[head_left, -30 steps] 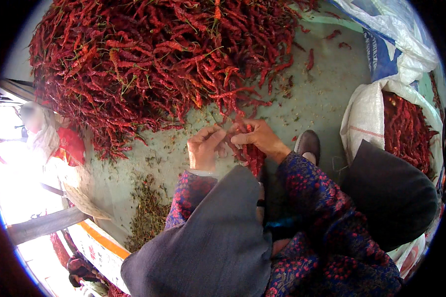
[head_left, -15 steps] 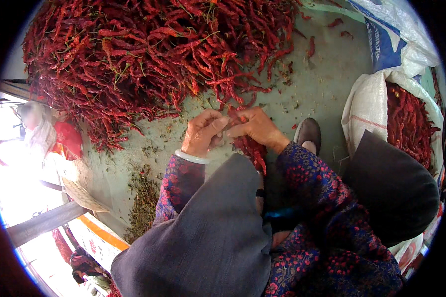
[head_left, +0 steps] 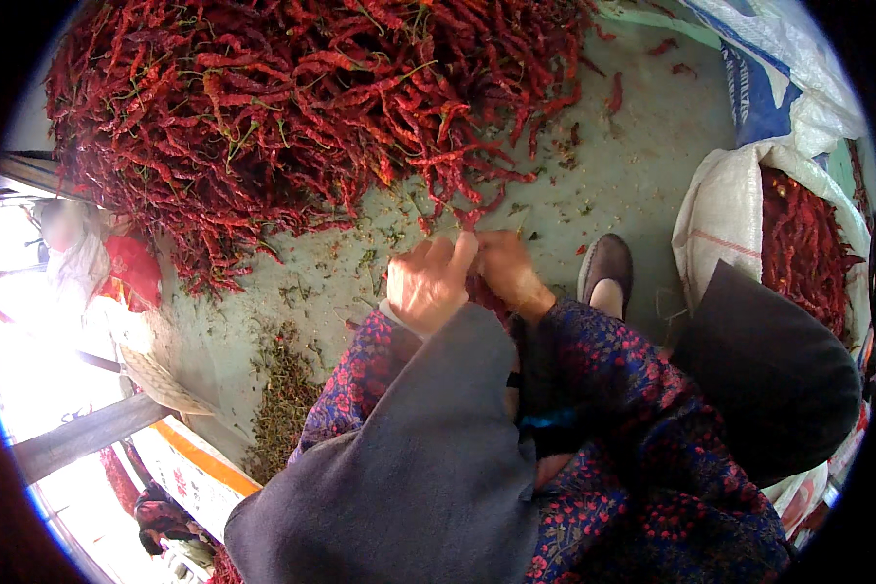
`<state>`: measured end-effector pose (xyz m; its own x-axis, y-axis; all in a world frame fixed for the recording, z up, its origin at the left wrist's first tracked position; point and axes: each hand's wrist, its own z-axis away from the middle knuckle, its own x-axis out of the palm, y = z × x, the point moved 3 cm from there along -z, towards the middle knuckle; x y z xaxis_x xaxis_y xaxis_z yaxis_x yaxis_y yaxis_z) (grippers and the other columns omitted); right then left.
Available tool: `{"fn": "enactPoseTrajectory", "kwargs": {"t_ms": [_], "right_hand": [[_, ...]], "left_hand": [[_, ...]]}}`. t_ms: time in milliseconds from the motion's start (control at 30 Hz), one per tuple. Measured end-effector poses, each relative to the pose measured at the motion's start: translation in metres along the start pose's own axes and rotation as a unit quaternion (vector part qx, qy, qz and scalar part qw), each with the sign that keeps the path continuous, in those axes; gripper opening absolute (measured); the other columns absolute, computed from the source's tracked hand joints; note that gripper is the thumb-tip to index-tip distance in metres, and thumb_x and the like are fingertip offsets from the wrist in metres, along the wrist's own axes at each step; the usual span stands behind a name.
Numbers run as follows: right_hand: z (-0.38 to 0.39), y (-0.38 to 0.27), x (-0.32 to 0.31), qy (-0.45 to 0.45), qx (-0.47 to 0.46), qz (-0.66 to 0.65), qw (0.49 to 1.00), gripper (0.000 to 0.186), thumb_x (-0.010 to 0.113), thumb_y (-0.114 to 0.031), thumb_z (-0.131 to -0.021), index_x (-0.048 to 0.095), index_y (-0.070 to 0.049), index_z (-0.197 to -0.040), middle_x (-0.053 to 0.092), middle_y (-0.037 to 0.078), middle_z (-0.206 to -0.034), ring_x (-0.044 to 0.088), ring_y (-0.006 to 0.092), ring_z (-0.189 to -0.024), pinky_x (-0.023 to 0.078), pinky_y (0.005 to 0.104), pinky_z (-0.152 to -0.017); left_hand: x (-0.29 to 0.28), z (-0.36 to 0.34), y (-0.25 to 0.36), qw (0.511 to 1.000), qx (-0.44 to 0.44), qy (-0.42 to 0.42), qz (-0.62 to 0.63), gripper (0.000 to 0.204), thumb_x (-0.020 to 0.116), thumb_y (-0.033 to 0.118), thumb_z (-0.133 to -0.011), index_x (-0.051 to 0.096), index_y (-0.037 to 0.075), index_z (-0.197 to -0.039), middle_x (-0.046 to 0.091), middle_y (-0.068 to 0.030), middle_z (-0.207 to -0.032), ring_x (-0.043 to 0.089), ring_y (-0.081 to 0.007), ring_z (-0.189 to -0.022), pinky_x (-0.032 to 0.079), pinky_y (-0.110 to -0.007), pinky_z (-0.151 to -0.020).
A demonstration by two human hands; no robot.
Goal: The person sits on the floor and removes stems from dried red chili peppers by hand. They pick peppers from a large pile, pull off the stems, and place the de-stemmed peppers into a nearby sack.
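Note:
My left hand (head_left: pixel 428 282) is closed, back upward, fingertips bunched against my right hand (head_left: pixel 511 277) at the near edge of the heap of dried red chillies (head_left: pixel 292 117); what its fingers hold is hidden. My right hand is curled round some red chillies (head_left: pixel 487 294), partly covered by both hands. Loose chillies (head_left: pixel 472 209) lie just beyond my fingers. Dark grey cloth (head_left: pixel 380 487) and patterned sleeves cover my lap and arms.
An open white woven sack of chillies (head_left: pixel 711 234) stands right, below blue-and-white sacks (head_left: pixel 759 88). My shoe (head_left: pixel 603 268) rests on the grey floor (head_left: pixel 652 146). Dark stem debris (head_left: pixel 282 409) lies lower left, near a wooden bar (head_left: pixel 88 438) and red cloth (head_left: pixel 131 273).
My left hand has turned back upward and moved right against the right hand, covering more of the chillies. My right hand has shifted slightly, its fingers now more tucked in.

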<state>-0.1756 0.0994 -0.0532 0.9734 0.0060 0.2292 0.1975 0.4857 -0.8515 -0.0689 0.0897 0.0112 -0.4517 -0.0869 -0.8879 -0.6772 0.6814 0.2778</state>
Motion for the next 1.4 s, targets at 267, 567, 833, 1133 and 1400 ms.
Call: {"fn": "enactPoseTrajectory", "kwargs": {"t_ms": [267, 567, 833, 1133, 1400], "right_hand": [[0.023, -0.017, 0.028, 0.041, -0.321, 0.298, 0.898, 0.014, 0.059, -0.012, -0.069, 0.051, -0.001, -0.073, 0.055, 0.013, -0.066, 0.055, 0.02, -0.057, 0.042, 0.0296, -0.051], [0.014, -0.005, 0.022, 0.033, -0.033, -0.049, 0.998, 0.016, 0.064, -0.012, -0.069, 0.056, -0.001, -0.077, 0.056, 0.005, -0.059, 0.052, 0.0129, -0.052, 0.041, 0.0275, -0.049], [0.008, -0.015, 0.009, -0.022, 0.04, -0.267, 0.963, 0.009, 0.061, -0.008, -0.069, 0.057, -0.001, -0.074, 0.056, 0.004, -0.061, 0.051, 0.0114, -0.049, 0.041, 0.0238, -0.047], [0.004, -0.018, 0.001, -0.056, 0.021, -0.1, 0.993, 0.009, 0.059, -0.006, -0.07, 0.054, -0.001, -0.075, 0.052, 0.005, -0.056, 0.052, 0.0128, -0.047, 0.043, 0.0267, -0.044], [0.016, -0.024, 0.01, -0.209, 0.041, 0.0, 0.977, 0.015, 0.065, -0.008, -0.063, 0.062, 0.0, -0.075, 0.056, 0.001, -0.062, 0.049, 0.0064, -0.055, 0.04, 0.0218, -0.051]], "left_hand": [[0.02, 0.04, -0.035, 0.659, -0.488, 0.167, 0.547, 0.016, 0.052, -0.004, -0.068, 0.053, 0.007, -0.079, 0.042, 0.0047, -0.052, 0.036, -0.0061, -0.04, 0.026, -0.021, -0.035], [0.018, 0.025, -0.034, 0.564, -0.532, 0.125, 0.619, 0.014, 0.054, 0.002, -0.074, 0.053, 0.006, -0.088, 0.044, 0.0027, -0.054, 0.038, -0.0049, -0.043, 0.026, -0.019, -0.036], [0.012, 0.017, -0.027, 0.784, -0.353, 0.072, 0.505, 0.013, 0.052, 0.01, -0.082, 0.056, 0.002, -0.091, 0.052, -0.0002, -0.059, 0.045, -0.0056, -0.049, 0.037, -0.021, -0.043], [-0.005, 0.015, -0.02, 0.977, -0.131, -0.066, 0.157, 0.012, 0.053, 0.008, -0.076, 0.056, 0.005, -0.087, 0.055, -0.0141, -0.066, 0.053, -0.0273, -0.055, 0.042, -0.034, -0.05], [-0.044, 0.012, -0.024, 0.933, -0.001, -0.231, 0.274, 0.013, 0.055, 0.013, -0.075, 0.056, 0.002, -0.079, 0.056, -0.0125, -0.065, 0.056, -0.028, -0.06, 0.043, -0.034, -0.052]]}}
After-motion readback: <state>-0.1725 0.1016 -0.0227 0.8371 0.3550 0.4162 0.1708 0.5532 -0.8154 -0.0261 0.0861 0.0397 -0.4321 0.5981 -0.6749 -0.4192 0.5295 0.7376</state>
